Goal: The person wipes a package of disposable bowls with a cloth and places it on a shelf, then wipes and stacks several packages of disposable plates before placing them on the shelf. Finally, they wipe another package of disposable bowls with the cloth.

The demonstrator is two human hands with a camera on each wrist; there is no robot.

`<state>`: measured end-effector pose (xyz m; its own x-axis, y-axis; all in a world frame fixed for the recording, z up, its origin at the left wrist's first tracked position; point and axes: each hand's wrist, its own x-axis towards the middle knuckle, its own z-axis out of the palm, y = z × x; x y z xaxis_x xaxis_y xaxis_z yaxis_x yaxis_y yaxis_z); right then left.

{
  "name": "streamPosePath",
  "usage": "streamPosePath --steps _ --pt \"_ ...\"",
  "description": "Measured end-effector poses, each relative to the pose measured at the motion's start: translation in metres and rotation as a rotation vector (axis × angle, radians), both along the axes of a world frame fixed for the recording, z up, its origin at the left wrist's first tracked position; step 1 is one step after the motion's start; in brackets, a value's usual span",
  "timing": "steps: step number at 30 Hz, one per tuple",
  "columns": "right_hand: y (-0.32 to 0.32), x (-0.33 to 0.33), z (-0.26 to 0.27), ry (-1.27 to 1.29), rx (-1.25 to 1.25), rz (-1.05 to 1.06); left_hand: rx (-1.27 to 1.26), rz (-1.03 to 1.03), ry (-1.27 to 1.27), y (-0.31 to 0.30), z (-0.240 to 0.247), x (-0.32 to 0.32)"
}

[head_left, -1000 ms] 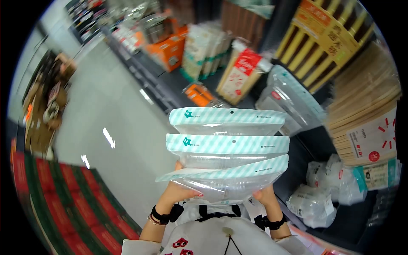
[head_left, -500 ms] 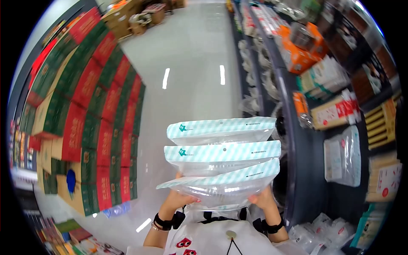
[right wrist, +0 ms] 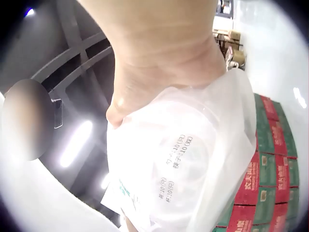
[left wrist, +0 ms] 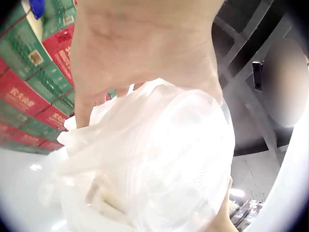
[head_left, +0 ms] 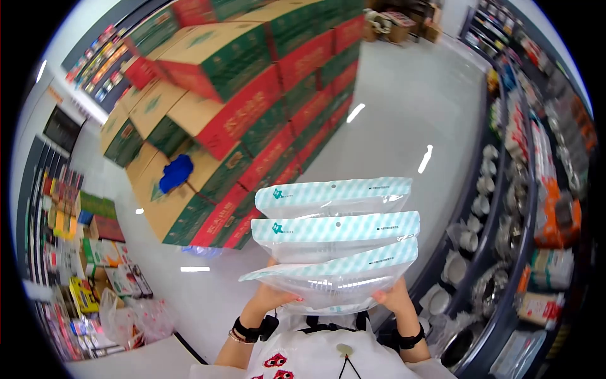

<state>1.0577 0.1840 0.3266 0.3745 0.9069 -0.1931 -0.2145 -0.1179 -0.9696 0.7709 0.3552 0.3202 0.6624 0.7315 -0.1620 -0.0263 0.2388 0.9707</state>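
Note:
Three clear plastic packs of disposable tableware, each with a pale teal checked header band, stand one behind another before my chest: the near pack (head_left: 338, 287), the middle pack (head_left: 338, 228) and the far pack (head_left: 334, 192). My left hand (head_left: 268, 298) grips the bundle at its left side, thumb on the near pack. From the right, my right hand (head_left: 396, 297) holds it likewise; most fingers of both hands are hidden behind the packs. In the right wrist view, printed lettering shows on the wrapped pack (right wrist: 183, 159) under the right hand (right wrist: 164, 63).
Stacked red and green cartons (head_left: 252, 120) rise ahead to the left, a blue cloth-like item (head_left: 175, 173) on top. Shelves of bowls and pots (head_left: 486, 284) line the right side. Bags (head_left: 136, 319) and boxed goods lie at lower left. Shiny floor (head_left: 385, 132) runs between.
The head view has swung left: the cartons have moved toward the middle and the shelves to the right edge. Both hands keep the same hold on the packs.

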Motion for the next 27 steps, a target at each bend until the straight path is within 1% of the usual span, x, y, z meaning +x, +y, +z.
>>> streamPosePath --steps 3,4,6,7,8,9,10,12,13,15,16,18,19,21,22,23,24,25,26,27 --pt "0.071 -0.04 -0.009 -0.023 0.001 0.109 0.005 0.104 -0.009 0.044 0.004 -0.054" --pt "0.092 -0.051 -0.011 -0.041 0.01 0.146 0.01 0.139 -0.015 0.056 -0.002 -0.073" --pt "0.132 -0.067 -0.014 -0.076 0.022 0.198 0.285 0.127 0.12 0.083 -0.014 -0.106" --pt "0.151 -0.076 -0.013 -0.113 0.037 0.22 0.282 0.162 0.12 0.094 -0.017 -0.121" --pt "0.169 -0.084 -0.01 -0.116 0.037 0.254 0.379 0.17 0.143 0.102 -0.019 -0.135" --pt "0.187 -0.091 -0.002 -0.065 0.024 0.302 0.476 0.176 0.171 0.108 -0.021 -0.145" --pt "0.204 -0.097 0.003 -0.015 0.009 0.35 0.471 0.208 0.175 0.112 -0.016 -0.151" --pt "0.237 -0.106 0.005 -0.019 0.015 0.423 0.338 0.36 0.165 0.119 -0.004 -0.158" --pt "0.251 -0.109 0.005 -0.023 0.025 0.467 0.332 0.392 0.167 0.12 -0.004 -0.161" --pt "0.285 -0.119 0.007 0.003 0.008 0.532 0.168 0.488 0.04 0.132 0.0 -0.17" --pt "0.302 -0.124 0.007 0.026 0.0 0.567 0.171 0.518 0.044 0.137 0.005 -0.175" --pt "0.333 -0.133 0.004 0.005 0.005 0.64 -0.078 0.6 0.001 0.142 0.013 -0.182" --pt "0.347 -0.134 0.003 -0.014 0.004 0.677 -0.078 0.621 0.008 0.148 0.013 -0.184" --pt "0.379 -0.142 0.004 0.013 0.015 0.731 0.052 0.671 0.086 0.162 0.004 -0.193" --pt "0.398 -0.147 0.006 0.037 0.025 0.76 0.063 0.686 0.088 0.172 0.001 -0.199" --pt "0.413 -0.15 0.008 0.041 0.037 0.772 0.135 0.714 0.112 0.179 -0.003 -0.206" --pt "0.427 -0.154 0.01 0.0 -0.002 0.826 0.209 0.736 0.14 0.19 0.0 -0.208" --pt "0.44 -0.158 0.011 -0.04 -0.041 0.875 0.211 0.785 0.12 0.199 0.009 -0.21" --pt "0.451 -0.163 0.01 -0.033 -0.032 0.877 0.22 0.786 0.127 0.207 0.01 -0.216" --pt "0.461 -0.166 0.007 -0.052 -0.063 0.937 0.274 0.826 0.19 0.209 0.008 -0.227"
